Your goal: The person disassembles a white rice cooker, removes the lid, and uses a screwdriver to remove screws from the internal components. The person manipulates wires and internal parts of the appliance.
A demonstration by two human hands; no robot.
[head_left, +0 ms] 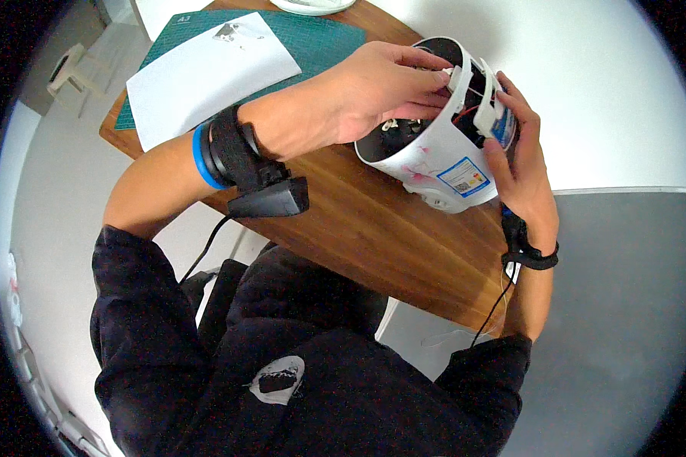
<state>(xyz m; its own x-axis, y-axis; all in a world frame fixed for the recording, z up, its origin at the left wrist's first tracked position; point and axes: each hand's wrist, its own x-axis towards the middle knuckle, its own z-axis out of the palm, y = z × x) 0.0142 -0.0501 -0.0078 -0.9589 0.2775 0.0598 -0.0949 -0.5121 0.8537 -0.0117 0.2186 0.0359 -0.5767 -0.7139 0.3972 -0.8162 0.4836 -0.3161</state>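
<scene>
A white cylindrical appliance housing (pixel 404 167) with a pink floral print and a blue-edged label lies tilted on the table, its open end showing a dark inside. My left hand (pixel 381 91) reaches over that opening, fingers closed around a small white part at the rim. What else its fingers touch inside is hidden. My right hand (pixel 527 164) holds the housing from the right, thumb and fingers spread around a white strip-like piece (pixel 489 107). Thin red and dark wires show in the gap beside that piece.
Under my arms is a brown wooden table (pixel 373 244) with a curved edge. A green cutting mat (pixel 324 46) bears a white sheet of paper (pixel 198 91). A white dish (pixel 312 6) stands at the far edge. Black cables hang from bands on both my wrists. A white wall rises behind.
</scene>
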